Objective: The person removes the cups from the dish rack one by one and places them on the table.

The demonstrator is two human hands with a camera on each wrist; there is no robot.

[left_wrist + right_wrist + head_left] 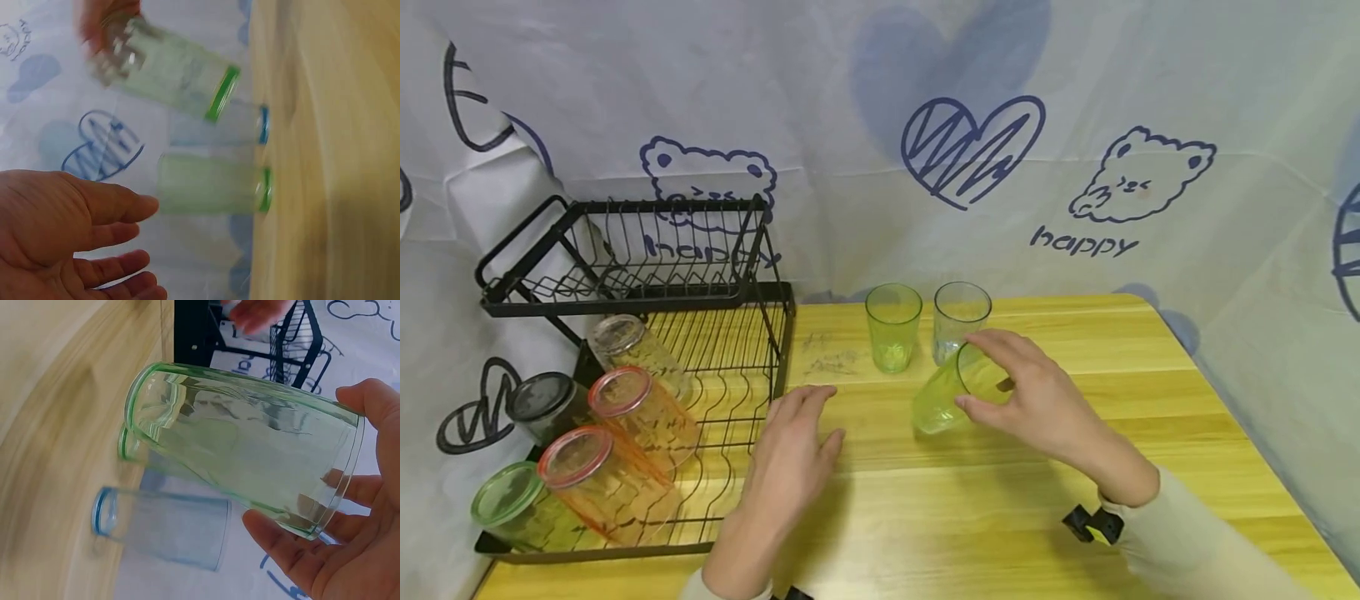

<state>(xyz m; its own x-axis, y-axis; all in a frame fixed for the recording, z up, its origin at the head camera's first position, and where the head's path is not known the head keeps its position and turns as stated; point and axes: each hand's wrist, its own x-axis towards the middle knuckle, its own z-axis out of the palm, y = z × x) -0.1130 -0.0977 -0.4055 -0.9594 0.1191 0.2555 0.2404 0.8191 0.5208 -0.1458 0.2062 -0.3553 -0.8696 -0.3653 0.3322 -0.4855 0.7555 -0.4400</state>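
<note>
Some of the blue glass is hidden.
In the head view, the right hand and the tipped green glass cover part of its lower side. Grey marks on the table are too small to make out. In the left wrist view, the right hand is blurry. In the right wrist view, the tipped green glass covers most of the standing green glass, and the top edge cuts off the left hand.
</note>
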